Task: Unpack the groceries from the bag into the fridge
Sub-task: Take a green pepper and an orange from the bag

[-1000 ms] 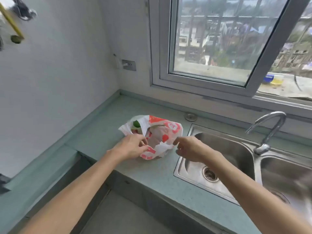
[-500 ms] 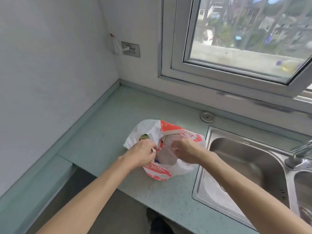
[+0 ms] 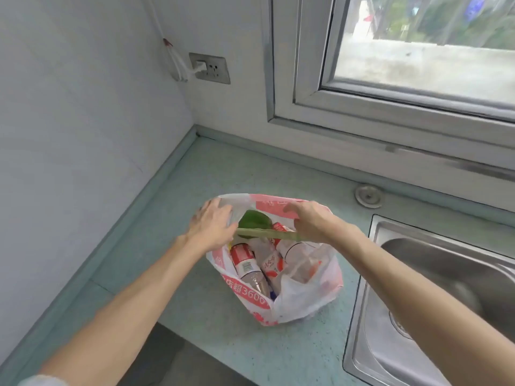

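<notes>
Both hands' fingers (image 3: 211,215) spread the thin red-and-white plastic bag (image 3: 303,299) open, gripping nothing else; the film between them could tear, spilling bottles.

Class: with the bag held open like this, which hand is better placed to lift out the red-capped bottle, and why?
Probably the left hand: it sits right above the red-capped clear plastic bottle, while the right hand holds the far rim.

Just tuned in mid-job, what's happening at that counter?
A person is spreading open a red-and-white plastic bag on the green countertop beside the sink. The left hand and right hand hold its rim apart. Bottles and something green sit inside; nothing is out yet.
</notes>
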A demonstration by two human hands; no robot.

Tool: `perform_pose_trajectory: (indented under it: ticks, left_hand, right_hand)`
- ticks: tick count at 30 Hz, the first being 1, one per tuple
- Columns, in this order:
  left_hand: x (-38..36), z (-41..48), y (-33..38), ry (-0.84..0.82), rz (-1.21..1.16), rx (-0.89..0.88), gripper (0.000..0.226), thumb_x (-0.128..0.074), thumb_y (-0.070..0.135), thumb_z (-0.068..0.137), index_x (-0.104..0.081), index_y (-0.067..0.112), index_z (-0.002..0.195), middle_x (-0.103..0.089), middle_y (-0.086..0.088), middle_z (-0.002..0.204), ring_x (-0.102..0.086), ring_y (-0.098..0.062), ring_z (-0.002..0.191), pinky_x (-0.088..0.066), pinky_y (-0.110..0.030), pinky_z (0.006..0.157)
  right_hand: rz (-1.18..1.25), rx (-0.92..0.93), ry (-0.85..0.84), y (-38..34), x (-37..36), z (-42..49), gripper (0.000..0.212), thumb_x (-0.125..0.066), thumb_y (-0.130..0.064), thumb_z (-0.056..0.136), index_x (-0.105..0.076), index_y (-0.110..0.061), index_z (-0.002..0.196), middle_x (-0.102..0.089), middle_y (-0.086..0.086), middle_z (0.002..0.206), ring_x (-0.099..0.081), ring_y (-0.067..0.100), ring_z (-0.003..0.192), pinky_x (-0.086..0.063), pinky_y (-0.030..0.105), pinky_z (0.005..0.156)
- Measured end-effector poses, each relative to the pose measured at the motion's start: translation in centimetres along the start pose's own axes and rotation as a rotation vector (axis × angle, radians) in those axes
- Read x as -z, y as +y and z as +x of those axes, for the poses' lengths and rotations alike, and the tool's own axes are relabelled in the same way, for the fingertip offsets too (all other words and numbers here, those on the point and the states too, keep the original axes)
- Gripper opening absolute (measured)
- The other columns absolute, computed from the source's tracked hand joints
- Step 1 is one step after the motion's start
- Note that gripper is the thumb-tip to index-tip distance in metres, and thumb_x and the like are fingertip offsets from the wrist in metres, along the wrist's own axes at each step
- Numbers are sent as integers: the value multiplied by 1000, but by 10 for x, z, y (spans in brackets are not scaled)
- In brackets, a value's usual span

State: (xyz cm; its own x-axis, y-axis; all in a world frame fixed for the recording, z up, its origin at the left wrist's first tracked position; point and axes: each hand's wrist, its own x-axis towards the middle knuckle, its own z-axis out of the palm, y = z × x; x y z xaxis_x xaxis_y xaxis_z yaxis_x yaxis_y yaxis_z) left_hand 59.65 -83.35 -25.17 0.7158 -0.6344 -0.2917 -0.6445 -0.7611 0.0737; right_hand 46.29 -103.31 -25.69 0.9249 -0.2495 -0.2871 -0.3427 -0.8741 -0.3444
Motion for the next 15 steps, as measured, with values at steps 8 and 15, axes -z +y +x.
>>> perform_pose_trajectory:
  ticks: [8,15]
  left_hand:
    - [-3,-2,48,111,-183,-472,23,-53,27,92,-69,15,102,-63,-2,96,-61,-21,88,-52,-36,74]
    - [-27,21,69,34,93,-447,35,-43,31,99,-56,14,127,-60,-10,119,-54,-28,115,-39,-39,100]
  right_hand:
    - [14,110,-45,9,-18,-23,31,-53,-8,87,-70,-25,106,-70,-3,100,-64,19,87,-54,33,75]
    - [48,-15,-84,52,-24,-87,32,-55,-1,78,-70,-23,96,-59,-9,96,-56,11,82,-51,28,75]
